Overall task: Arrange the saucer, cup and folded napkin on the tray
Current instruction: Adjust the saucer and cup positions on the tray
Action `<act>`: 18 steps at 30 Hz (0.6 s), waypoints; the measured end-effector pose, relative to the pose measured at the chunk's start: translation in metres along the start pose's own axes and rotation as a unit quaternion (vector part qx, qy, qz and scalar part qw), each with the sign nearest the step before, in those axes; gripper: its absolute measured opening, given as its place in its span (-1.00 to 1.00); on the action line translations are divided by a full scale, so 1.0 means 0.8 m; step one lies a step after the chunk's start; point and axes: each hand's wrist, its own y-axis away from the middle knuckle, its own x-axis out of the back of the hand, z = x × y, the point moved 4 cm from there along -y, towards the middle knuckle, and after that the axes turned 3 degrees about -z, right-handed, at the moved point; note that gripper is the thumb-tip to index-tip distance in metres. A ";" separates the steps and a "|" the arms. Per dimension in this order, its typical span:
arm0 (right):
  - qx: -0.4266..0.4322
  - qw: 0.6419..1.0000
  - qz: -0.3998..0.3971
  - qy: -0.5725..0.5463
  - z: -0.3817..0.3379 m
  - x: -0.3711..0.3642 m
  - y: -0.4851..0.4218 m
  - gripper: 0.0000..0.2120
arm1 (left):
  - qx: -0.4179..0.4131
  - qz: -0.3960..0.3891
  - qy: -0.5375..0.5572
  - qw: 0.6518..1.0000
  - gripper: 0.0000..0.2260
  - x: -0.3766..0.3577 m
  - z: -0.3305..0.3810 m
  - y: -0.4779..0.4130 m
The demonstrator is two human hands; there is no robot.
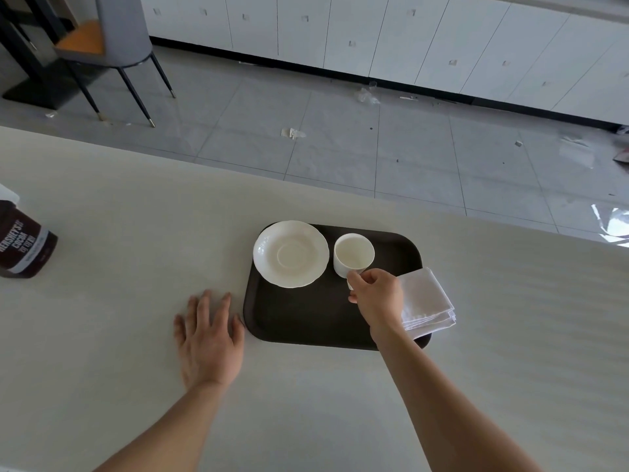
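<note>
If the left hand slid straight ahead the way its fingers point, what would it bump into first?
Probably nothing. The left hand lies flat on the table, fingers pointing away and slightly right, just left of the tray. It would likely miss the tray and saucer, though narrowly.

A pale, faintly grained tabletop (102,206) is filling the near part of the view, stretching out under and around both hands. Beyond its far edge, a floor of large grey glossy tiles (340,144) is catching daylight, with scraps of what may be paper and clear plastic wrap (367,96) lying scattered on it. Far ahead of the hands, a row of white flat-fronted cabinets (374,35) is running above a black plinth. Far off past the left hand, a grey upholstered chair with thin dark legs (119,39) is standing.
</note>
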 end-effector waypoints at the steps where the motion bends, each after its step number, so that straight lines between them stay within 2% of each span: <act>1: -0.002 1.000 -0.001 -0.003 0.001 0.000 0.000 -0.73 | 0.000 0.001 0.000 1.000 -0.56 -0.001 0.000 0.000; 18: -0.005 1.000 -0.006 -0.025 0.003 -0.003 0.002 -0.71 | 0.002 -0.003 0.002 1.000 -0.55 0.002 0.001 0.000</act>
